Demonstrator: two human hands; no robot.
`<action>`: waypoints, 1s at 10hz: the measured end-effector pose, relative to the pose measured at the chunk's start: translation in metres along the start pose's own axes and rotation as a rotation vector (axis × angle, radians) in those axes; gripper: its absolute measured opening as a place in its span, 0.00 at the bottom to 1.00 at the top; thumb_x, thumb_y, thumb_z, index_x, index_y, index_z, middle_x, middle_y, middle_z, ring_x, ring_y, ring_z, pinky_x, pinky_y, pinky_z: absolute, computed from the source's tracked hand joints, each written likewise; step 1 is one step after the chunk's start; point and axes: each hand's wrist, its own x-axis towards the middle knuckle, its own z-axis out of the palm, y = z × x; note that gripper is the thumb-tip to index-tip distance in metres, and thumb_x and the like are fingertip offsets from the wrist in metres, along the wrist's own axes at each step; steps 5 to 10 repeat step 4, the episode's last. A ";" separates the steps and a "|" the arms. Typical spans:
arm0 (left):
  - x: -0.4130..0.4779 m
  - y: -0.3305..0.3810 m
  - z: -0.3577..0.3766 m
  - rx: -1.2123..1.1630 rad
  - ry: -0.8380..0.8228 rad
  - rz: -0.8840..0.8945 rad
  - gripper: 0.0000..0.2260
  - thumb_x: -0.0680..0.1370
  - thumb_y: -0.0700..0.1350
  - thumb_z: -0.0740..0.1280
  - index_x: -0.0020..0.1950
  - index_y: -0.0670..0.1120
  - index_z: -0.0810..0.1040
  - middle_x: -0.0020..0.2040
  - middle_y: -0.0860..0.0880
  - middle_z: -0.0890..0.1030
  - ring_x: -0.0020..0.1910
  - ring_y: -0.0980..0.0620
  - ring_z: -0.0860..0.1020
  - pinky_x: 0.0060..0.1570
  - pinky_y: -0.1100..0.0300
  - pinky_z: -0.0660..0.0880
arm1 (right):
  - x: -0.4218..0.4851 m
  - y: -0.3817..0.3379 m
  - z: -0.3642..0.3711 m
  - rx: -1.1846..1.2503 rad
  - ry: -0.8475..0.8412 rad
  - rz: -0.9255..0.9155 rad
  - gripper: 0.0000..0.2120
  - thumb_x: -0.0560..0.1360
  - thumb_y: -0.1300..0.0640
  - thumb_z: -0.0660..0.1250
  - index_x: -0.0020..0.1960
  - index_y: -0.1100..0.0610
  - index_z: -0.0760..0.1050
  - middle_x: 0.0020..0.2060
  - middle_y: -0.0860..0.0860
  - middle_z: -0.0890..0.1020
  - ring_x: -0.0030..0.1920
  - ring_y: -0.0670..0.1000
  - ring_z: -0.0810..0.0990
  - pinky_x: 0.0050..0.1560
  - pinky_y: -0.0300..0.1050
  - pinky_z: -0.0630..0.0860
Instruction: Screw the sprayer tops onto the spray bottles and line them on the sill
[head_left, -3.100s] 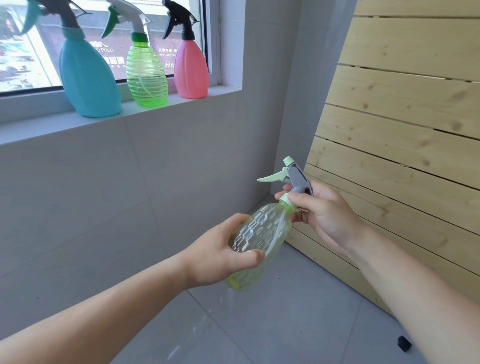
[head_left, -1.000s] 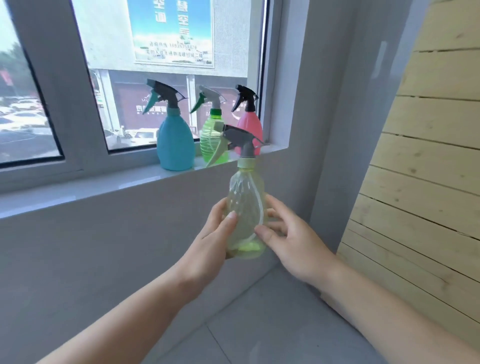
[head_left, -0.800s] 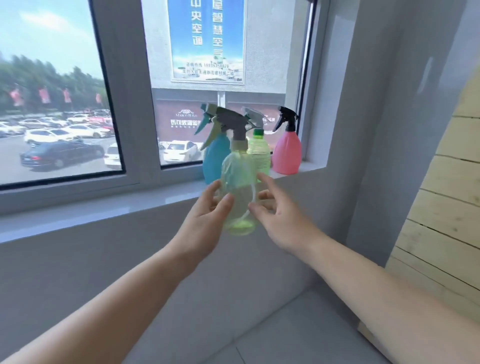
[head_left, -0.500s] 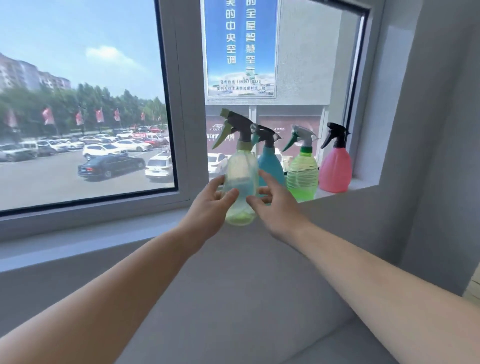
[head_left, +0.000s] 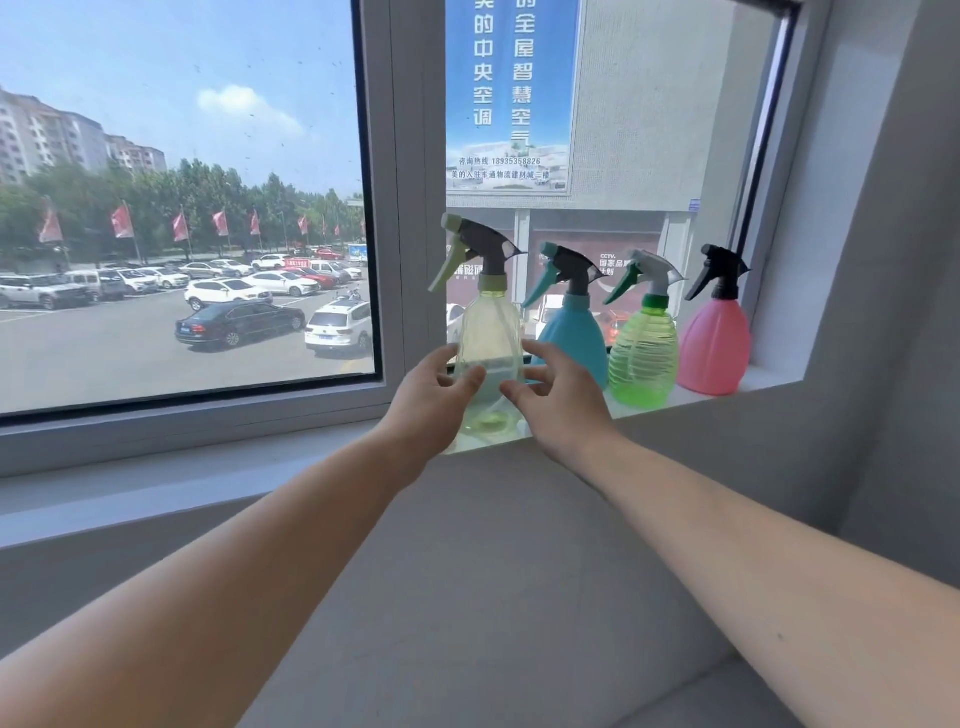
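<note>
A wide window (head_left: 182, 208) with a grey frame is seen above a pale sill (head_left: 234, 467), with a car park visible through the glass. Four spray bottles are lined upright along the sill's right half. A pink bottle (head_left: 714, 348) is stood farthest right, a green ribbed bottle (head_left: 644, 358) just beside it, and a blue bottle (head_left: 574, 335) next along. The clear yellow-tinted bottle (head_left: 491, 343), at the left end of the row, is fitted with a grey sprayer top (head_left: 480, 249) whose pale green trigger is pointed left. Its base appears to be resting on the sill near the front edge, though the contact is partly hidden. The bottle is flanked low down by the left hand (head_left: 434, 402) and the right hand (head_left: 558, 402), fingers loosely curved and lightly laid against its sides rather than clenched.
</note>
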 end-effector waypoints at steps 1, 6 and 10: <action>0.002 0.000 -0.003 0.019 0.020 0.007 0.20 0.83 0.50 0.66 0.75 0.50 0.73 0.58 0.46 0.84 0.52 0.50 0.84 0.44 0.61 0.76 | 0.000 0.001 0.002 -0.003 0.004 0.000 0.23 0.74 0.53 0.71 0.68 0.47 0.71 0.55 0.48 0.82 0.51 0.49 0.83 0.56 0.55 0.80; -0.001 0.004 -0.003 0.076 0.078 0.034 0.25 0.82 0.52 0.67 0.78 0.48 0.68 0.59 0.49 0.80 0.52 0.53 0.79 0.45 0.64 0.71 | 0.001 0.001 0.003 -0.027 0.017 0.022 0.27 0.75 0.52 0.71 0.72 0.50 0.68 0.64 0.51 0.78 0.58 0.51 0.80 0.61 0.56 0.77; -0.001 0.004 -0.003 0.076 0.078 0.034 0.25 0.82 0.52 0.67 0.78 0.48 0.68 0.59 0.49 0.80 0.52 0.53 0.79 0.45 0.64 0.71 | 0.001 0.001 0.003 -0.027 0.017 0.022 0.27 0.75 0.52 0.71 0.72 0.50 0.68 0.64 0.51 0.78 0.58 0.51 0.80 0.61 0.56 0.77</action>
